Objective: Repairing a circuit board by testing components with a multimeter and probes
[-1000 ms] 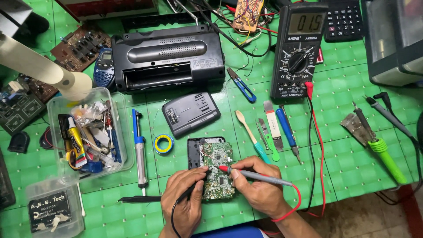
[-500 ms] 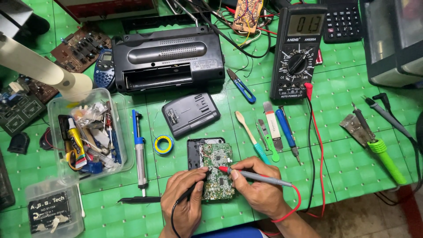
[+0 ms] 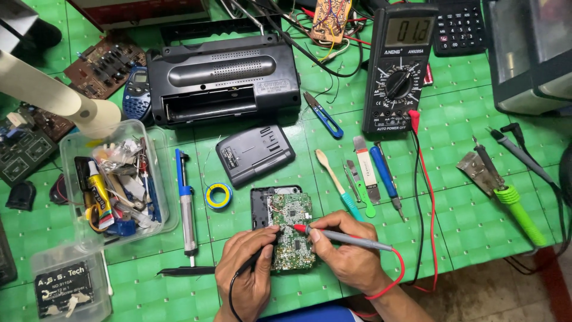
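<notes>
Closest to the person, both hands work on a small green circuit board (image 3: 293, 232), which lies face up in its opened dark casing (image 3: 260, 206) on the green mat (image 3: 465, 220), just in front of them at the table's near edge. The right hand (image 3: 345, 250) pinches a grey probe with a red tip (image 3: 342, 237) between thumb and forefinger, pen-fashion, so that the tip lands on one spot near the board's upper middle. The left hand (image 3: 247, 268) has its fingers curled together round a black probe (image 3: 253, 262), thumb pressed at the board's left edge; that seems to steady the board as well (the black tip itself is hidden under the fingers).

A black pair of tweezers (image 3: 186, 271) lies just left of that hand. Farther out, a blue desoldering pump (image 3: 186, 203), a roll of yellow tape (image 3: 218, 195) and a clear tub of odds and ends (image 3: 71, 179) sit to the left, a row of prying tools and a blue screwdriver (image 3: 384, 176) to the right, all within arm's reach.

Beyond these, a detached battery cover (image 3: 255, 154) rests near the black radio (image 3: 223, 77) with its compartment open. The multimeter (image 3: 400, 65) stands at the far right, display facing the person, its red and black leads (image 3: 420, 197) trailing back to the hands.
</notes>
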